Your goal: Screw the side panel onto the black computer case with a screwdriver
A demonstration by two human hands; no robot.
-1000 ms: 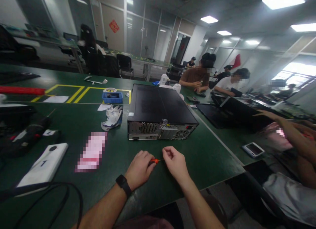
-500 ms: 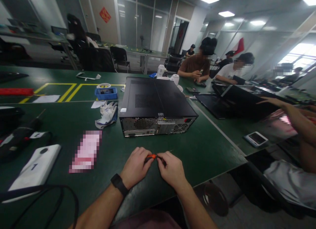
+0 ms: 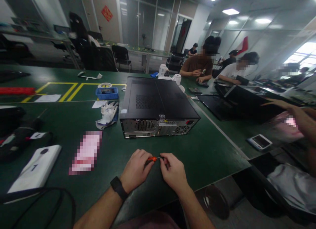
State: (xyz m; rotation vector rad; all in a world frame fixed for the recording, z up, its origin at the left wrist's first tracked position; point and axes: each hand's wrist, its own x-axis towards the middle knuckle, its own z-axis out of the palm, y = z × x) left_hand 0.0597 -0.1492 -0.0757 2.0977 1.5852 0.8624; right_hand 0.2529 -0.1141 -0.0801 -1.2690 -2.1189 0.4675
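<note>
Orange-tipped screwdriver (image 3: 154, 159) pinched between both hands.
Left hand (image 3: 135, 169) grips the handle; right hand (image 3: 174, 171) fingertips steady the shaft before computer case (image 3: 158, 105).

Low in the middle of the frame, the left hand (image 3: 136, 168), a dark watch on its wrist, and the right hand (image 3: 173, 171) meet over the green table (image 3: 197, 156), pinching a small screwdriver (image 3: 155, 158) with an orange collar between them. Just above sits a black computer case (image 3: 158, 105), its rear ports facing the hands. White gloves (image 3: 108, 114) lie to its left, a blue tray (image 3: 107, 93) beyond them. At the right edge a phone (image 3: 260, 141) rests near another person's arm (image 3: 298, 118).
</note>
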